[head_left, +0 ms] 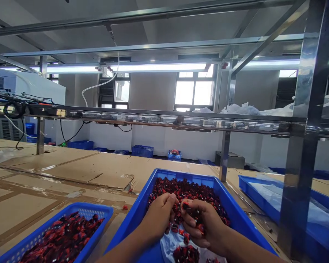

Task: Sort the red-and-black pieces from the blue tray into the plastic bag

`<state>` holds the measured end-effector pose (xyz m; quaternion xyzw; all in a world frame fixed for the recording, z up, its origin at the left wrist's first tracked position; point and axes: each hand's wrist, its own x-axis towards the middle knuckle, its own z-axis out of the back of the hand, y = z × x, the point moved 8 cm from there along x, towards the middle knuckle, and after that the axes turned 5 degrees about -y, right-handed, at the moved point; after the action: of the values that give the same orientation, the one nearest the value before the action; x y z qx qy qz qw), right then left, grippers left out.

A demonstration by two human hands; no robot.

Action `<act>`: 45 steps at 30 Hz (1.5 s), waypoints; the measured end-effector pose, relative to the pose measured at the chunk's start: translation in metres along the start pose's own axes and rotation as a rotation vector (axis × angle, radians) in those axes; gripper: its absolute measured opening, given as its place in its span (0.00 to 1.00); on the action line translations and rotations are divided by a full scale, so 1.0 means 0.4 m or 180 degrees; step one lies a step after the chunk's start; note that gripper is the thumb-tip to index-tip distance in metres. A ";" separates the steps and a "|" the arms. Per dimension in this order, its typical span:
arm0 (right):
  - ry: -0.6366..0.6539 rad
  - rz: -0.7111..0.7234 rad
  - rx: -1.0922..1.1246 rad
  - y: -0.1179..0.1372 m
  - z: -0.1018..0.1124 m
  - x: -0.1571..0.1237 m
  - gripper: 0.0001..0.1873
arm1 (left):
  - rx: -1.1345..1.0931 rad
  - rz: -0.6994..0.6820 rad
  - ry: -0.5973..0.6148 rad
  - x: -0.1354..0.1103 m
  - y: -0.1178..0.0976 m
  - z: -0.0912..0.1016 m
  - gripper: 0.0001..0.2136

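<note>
Both my hands are down in a blue plastic tray (164, 174) heaped with dark red dried flower pieces (186, 191). My left hand (157, 215) is curled into the heap, and my right hand (200, 226) beside it cups a few pieces in its bent fingers. Their knuckles nearly meet. Below my wrists, a white plastic liner (172, 248) shows through the pieces. To the lower left, a blue slotted basket (79, 208) holds more of the same red pieces (63, 237), apart from my hands.
The trays rest on a cardboard-covered table (63, 164). A shallow blue tray with a white liner (252, 186) sits to the right, next to a steel frame post (304, 146). Blue crates (142, 151) stand on the floor beyond the table, under a steel shelf rail (164, 118).
</note>
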<state>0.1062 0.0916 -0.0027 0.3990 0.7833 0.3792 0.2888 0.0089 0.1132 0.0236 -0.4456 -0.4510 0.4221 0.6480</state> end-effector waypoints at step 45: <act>-0.1069 0.3545 -0.5026 0.089 -0.171 -0.136 0.10 | -0.1076 0.1477 -0.0093 -0.008 0.096 -0.044 0.22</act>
<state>0.0971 0.0347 0.0719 0.4524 -0.0470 0.8145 0.3601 0.0196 0.1161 -0.0175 -0.6324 -0.4103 0.4843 0.4440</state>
